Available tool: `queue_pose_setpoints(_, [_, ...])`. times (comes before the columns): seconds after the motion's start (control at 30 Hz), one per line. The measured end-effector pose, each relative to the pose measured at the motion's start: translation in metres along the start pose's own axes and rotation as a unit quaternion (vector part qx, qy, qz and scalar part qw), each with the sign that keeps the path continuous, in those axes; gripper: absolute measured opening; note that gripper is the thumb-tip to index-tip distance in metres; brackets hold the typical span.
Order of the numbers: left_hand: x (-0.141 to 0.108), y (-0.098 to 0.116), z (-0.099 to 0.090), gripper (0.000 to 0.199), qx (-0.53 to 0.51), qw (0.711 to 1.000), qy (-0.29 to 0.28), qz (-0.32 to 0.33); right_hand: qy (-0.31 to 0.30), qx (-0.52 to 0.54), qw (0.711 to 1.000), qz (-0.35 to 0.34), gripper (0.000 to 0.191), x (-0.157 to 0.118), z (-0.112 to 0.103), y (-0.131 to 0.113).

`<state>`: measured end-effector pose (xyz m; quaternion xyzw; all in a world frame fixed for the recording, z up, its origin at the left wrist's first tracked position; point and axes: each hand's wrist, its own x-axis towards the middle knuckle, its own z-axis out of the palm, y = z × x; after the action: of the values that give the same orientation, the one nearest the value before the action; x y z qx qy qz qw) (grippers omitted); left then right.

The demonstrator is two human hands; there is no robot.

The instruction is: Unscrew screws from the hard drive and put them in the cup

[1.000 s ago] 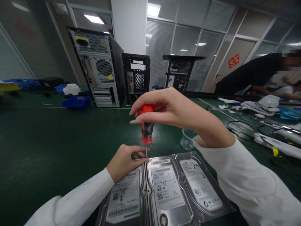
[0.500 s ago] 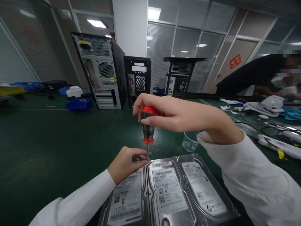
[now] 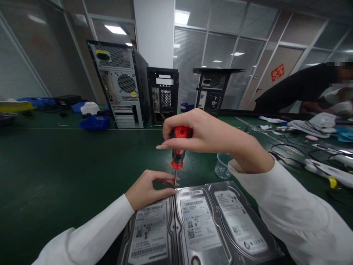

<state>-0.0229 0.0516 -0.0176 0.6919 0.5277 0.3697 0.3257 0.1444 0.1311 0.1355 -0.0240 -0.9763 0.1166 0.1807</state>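
Note:
My right hand (image 3: 198, 130) is wrapped round the handle of a red and black screwdriver (image 3: 178, 156), held upright. The screwdriver's tip meets the far left corner of the middle hard drive (image 3: 202, 235). Beside the shaft, my left hand (image 3: 149, 189) reaches in with thumb and fingers around the tip; whether it pinches something small there is hidden. Under that hand lies the left hard drive (image 3: 150, 235), and the right hard drive (image 3: 239, 221) lies on the other side, all three side by side with labels up.
A clear plastic cup (image 3: 223, 167) stands beyond the drives. Computer cases (image 3: 125, 84) line the back of the green table (image 3: 68, 165), near a blue tray (image 3: 95, 123). Cables and a white power strip (image 3: 328, 169) lie at right. A person in black leans in at far right.
My right hand has turned on the screwdriver handle, its fingers now curled differently, with the thumb stretched past it. The handle leans slightly more to the right. The view has shifted slightly.

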Motion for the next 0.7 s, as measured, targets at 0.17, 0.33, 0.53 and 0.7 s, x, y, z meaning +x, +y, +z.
queue_pose_setpoints(0.17, [0.0027,0.0017,0.0082,0.012,0.033,0.998,0.062,0.001,-0.007,0.051,0.999,0.017,0.018,-0.0015,-0.0013,-0.0008])
queue_pose_setpoints(0.33, [0.0021,0.0058,0.0073,0.006,0.03,0.998,0.051,0.009,-0.051,0.168,0.984,-0.002,0.014,-0.0004,-0.0045,0.0001])
queue_pose_setpoints(0.53, [0.0009,0.0059,0.0064,0.007,0.035,0.998,0.043,0.027,-0.039,0.187,0.981,-0.032,0.013,0.0013,-0.0028,0.0017])
queue_pose_setpoints(0.7, [0.0006,0.0024,0.0072,0.011,0.047,0.997,0.046,0.034,0.001,0.096,0.995,-0.016,0.016,0.0015,-0.0023,0.0007])
